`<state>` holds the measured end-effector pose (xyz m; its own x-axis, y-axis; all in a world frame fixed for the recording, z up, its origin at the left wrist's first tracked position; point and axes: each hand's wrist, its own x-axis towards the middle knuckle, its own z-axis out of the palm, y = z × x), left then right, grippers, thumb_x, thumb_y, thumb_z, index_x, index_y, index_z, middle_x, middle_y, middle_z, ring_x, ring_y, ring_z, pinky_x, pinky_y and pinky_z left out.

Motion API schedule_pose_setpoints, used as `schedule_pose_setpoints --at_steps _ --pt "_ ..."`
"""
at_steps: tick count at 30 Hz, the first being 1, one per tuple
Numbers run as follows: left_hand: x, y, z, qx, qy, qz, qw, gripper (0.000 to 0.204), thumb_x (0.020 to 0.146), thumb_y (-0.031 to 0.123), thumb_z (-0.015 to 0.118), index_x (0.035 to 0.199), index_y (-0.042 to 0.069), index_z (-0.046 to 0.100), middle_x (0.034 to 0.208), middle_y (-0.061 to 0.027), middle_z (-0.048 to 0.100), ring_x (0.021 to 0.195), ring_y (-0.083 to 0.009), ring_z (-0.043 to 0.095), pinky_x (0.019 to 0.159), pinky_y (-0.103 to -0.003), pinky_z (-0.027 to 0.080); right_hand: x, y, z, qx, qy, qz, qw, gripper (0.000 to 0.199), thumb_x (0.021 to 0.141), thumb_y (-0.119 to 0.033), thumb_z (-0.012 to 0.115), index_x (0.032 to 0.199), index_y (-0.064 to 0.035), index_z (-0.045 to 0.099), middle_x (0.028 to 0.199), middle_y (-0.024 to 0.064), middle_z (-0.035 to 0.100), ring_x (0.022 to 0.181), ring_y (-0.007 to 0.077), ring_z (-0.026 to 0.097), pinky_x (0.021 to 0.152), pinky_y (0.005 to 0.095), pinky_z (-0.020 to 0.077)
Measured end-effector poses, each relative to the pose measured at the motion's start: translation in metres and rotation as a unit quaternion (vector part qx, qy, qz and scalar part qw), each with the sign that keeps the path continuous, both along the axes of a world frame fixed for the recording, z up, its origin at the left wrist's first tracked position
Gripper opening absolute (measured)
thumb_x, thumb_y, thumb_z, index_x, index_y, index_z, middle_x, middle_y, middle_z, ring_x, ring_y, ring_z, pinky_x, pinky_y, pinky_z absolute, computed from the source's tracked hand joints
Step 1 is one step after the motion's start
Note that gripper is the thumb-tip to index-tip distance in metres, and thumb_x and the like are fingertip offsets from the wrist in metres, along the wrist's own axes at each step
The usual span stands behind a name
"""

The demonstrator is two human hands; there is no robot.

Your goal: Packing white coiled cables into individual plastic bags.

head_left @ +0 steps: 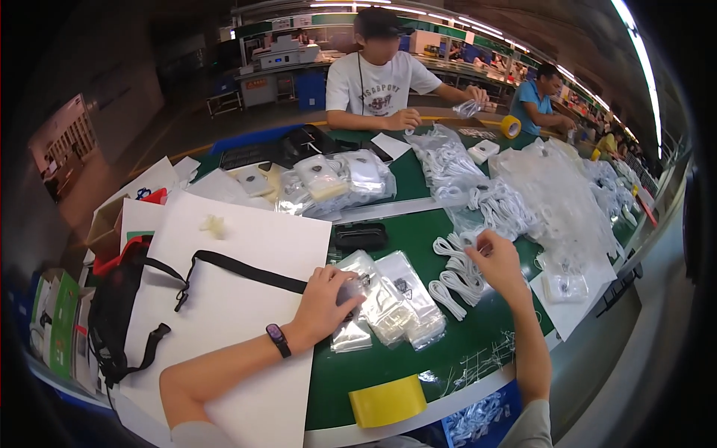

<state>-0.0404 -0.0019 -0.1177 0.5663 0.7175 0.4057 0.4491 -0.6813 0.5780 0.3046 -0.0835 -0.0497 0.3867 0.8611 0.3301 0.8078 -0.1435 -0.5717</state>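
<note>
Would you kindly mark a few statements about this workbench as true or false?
1. The left hand rests on clear bags. True.
2. The right hand reaches the coiled white cables. True.
3. The yellow pad lies under the left hand. False: it sits apart at the table's near edge.
4. The table is red. False: green.
5. A black strap crosses the white sheet. True.

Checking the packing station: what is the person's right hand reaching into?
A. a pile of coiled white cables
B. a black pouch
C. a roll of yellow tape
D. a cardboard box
A: the right hand has its fingers down among the coiled white cables lying on the green table.
</note>
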Motion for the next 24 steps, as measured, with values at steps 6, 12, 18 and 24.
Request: schedule_pose_setpoints --at_steps 6,12,18,24 --pt "-0.005 0.008 0.001 -0.111 -0.117 0.007 0.987 0.016 0.089 0.016 0.073 0.100 0.005 0.078 0.097 -0.0095 0.063 0.088 -0.0194 0.059 0.079 -0.030 0.047 -0.014 0.002 -0.002 0.130 0.079 0.067 0.986 0.020 0.090 -0.015 0.071 0.091 0.0003 0.059 0.077 0.0057 0.067 0.069 0.0119 0.062 0.066 0.0285 0.0494" --pt "0.003 0.001 0.007 -0.223 -0.135 -0.029 0.965 0.030 0.105 0.018 0.049 0.117 0.002 0.071 0.107 -0.0120 0.066 0.087 -0.0186 0.058 0.080 -0.030 0.046 -0.026 -0.014 0.009 0.166 0.348 0.194 0.902 0.020 0.097 -0.009 0.061 0.112 -0.0026 0.050 0.088 0.0070 0.067 0.080 0.0113 0.062 0.071 0.0264 0.0489" --pt "0.011 -0.007 0.013 -0.033 -0.101 -0.045 0.993 0.031 0.105 0.014 0.045 0.131 0.004 0.058 0.099 -0.0103 0.052 0.090 -0.0211 0.051 0.085 -0.031 0.042 -0.062 -0.013 0.025 0.118 0.231 0.251 0.933 0.026 0.090 -0.006 0.069 0.110 -0.0066 0.052 0.081 -0.0022 0.050 0.074 0.0040 0.046 0.067 0.0219 0.0398" --pt "0.019 -0.009 0.027 -0.012 -0.128 -0.062 0.990 0.028 0.098 0.010 0.059 0.126 0.007 0.059 0.097 -0.0080 0.047 0.086 -0.0198 0.049 0.077 -0.030 0.043 -0.118 -0.011 0.022 0.046 0.110 0.278 0.953 0.025 0.086 -0.014 0.077 0.103 -0.0016 0.064 0.076 0.0058 0.063 0.067 0.0129 0.058 0.066 0.0281 0.0483"
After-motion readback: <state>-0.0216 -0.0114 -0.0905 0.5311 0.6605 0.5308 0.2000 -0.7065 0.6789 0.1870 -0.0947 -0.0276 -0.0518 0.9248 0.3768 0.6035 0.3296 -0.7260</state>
